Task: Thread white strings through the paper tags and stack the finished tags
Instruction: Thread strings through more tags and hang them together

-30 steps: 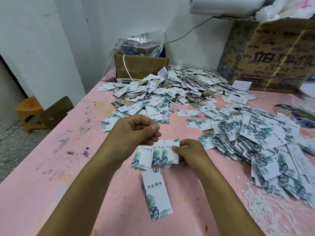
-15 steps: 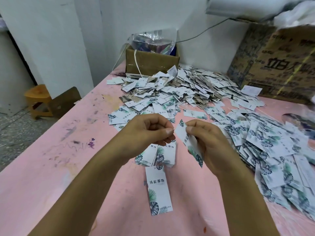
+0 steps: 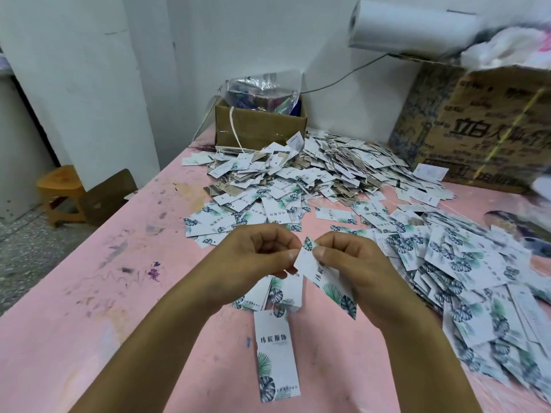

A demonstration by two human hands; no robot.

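My right hand (image 3: 351, 263) pinches the top corner of a white paper tag (image 3: 325, 278) printed with green leaves, holding it tilted above the pink table (image 3: 89, 293). My left hand (image 3: 256, 257) has its fingers curled with thumb and forefinger pinched together right at that tag's upper edge; a string between them is too thin to make out. Beneath my hands lies a small stack of tags (image 3: 277, 293), and one long tag (image 3: 277, 356) lies flat closer to me.
A big heap of loose tags (image 3: 447, 263) spreads to the right and another heap (image 3: 298, 174) lies behind. A small cardboard box (image 3: 259, 129) with a plastic bag stands at the back, a large carton (image 3: 483, 129) at back right. A wooden stool (image 3: 61, 192) stands left of the table.
My right hand picked a tag off the small stack and raised it up to my left hand's pinched fingertips. The view has shifted slightly left.
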